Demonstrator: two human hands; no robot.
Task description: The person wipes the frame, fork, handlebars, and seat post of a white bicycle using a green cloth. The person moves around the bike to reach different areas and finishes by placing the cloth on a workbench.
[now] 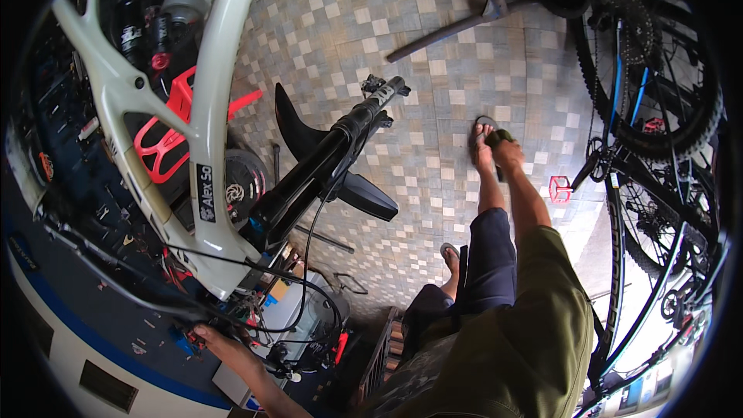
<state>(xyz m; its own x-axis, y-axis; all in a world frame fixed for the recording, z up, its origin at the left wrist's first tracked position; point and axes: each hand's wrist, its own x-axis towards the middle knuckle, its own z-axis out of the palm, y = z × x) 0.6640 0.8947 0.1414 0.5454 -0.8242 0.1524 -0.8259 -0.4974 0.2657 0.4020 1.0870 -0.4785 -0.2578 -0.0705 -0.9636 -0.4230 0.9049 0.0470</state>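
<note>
My right hand [508, 156], at the end of an olive sleeve, is closed around a dark green object. Its ends stick out above and below my fist, and its kind is not clear. At the lower left my left hand [204, 332] reaches to the end of a black handlebar [143, 298], beside a small blue and red part. Its fingers are mostly hidden. Between my hands hangs a pale grey bicycle frame [210, 116]. A black suspension fork [306, 166] without a wheel points away from it, with a black mudguard [371, 197] attached. Cables [308, 240] loop below the fork.
Behind the frame are a dark tool wall [93, 251] and a red stand part [172, 128]. A grey metal leg [441, 35] lies on the tiled floor [325, 31]. Several bicycles [654, 178] stand along the right, one with a red pedal [559, 189]. A cluttered bench [290, 310] is near my left arm.
</note>
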